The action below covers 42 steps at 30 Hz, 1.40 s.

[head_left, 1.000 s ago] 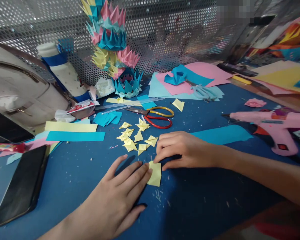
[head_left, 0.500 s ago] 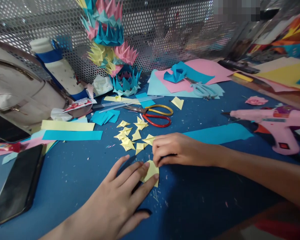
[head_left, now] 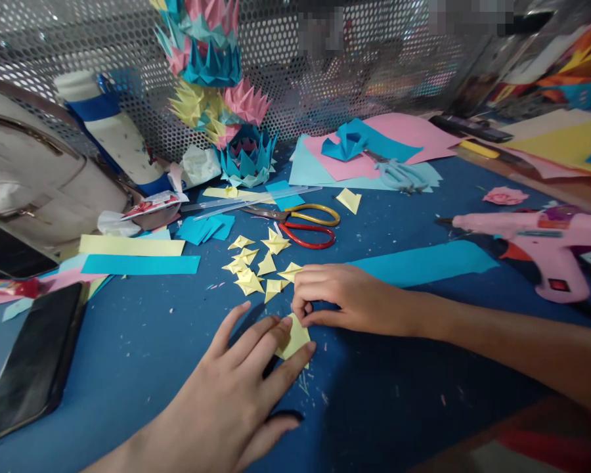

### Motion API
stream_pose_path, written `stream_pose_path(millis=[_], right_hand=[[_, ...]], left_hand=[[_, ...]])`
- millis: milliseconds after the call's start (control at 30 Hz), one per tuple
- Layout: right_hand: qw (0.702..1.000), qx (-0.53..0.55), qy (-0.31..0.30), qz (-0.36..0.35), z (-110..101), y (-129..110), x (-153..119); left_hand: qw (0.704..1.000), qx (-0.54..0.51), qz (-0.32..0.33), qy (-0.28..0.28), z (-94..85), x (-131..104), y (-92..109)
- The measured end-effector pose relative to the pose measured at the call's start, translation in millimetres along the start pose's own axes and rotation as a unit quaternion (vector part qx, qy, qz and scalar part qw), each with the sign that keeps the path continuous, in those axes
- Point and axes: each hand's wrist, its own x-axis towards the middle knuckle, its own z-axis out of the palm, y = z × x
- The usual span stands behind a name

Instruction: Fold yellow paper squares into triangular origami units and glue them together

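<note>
A small pale-yellow paper piece [head_left: 293, 340] lies flat on the blue tabletop. My left hand [head_left: 246, 378] rests over it with fingers spread, its fingertips pressing the paper down. Curled at the paper's upper right corner is my right hand [head_left: 345, 295], thumb and fingers pinched together at the edge; the exact grip is partly hidden. Just beyond the hands sit several folded yellow paper pieces [head_left: 249, 282], pointed in shape. Scissors [head_left: 308, 225] with one yellow and one red handle lie farther back.
A pink glue gun [head_left: 546, 243] and a blue paper strip [head_left: 423, 263] are at right. A black phone [head_left: 29, 368] lies at left, near paper strips [head_left: 140, 264]. Behind stand a bottle [head_left: 113, 138] and a tower of folded paper [head_left: 249, 157]. Light-blue scissors [head_left: 398, 174] rest on coloured sheets.
My right hand has shifted slightly left and down along the yellow paper's upper corner, which now looks more pointed. My left hand stays on the paper.
</note>
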Motion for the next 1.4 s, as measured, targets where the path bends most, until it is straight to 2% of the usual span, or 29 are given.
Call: stream_pose_path(millis=[400,767,1067,1400], right_hand=[[0.997,-0.072,0.015,-0.009,4.8,-3.5,-5.3],[0.994,-0.073,0.077,0.002,14.1,-3.7,-1.8],[0.998,0.02,0.059,-0.017,-2.5,1.6,-6.4],[0.999,-0.006,0.042,0.007,5.6,1.6,-4.8]], left_hand=[[1.0,-0.012,-0.004,-0.019,0.0,-1.2,0.8],[0.997,-0.065,-0.03,-0.022,-0.6,0.0,2.0],[0.997,-0.065,-0.029,-0.015,0.1,-1.0,2.0],[0.999,-0.039,-0.01,0.017,7.6,-0.7,-0.3]])
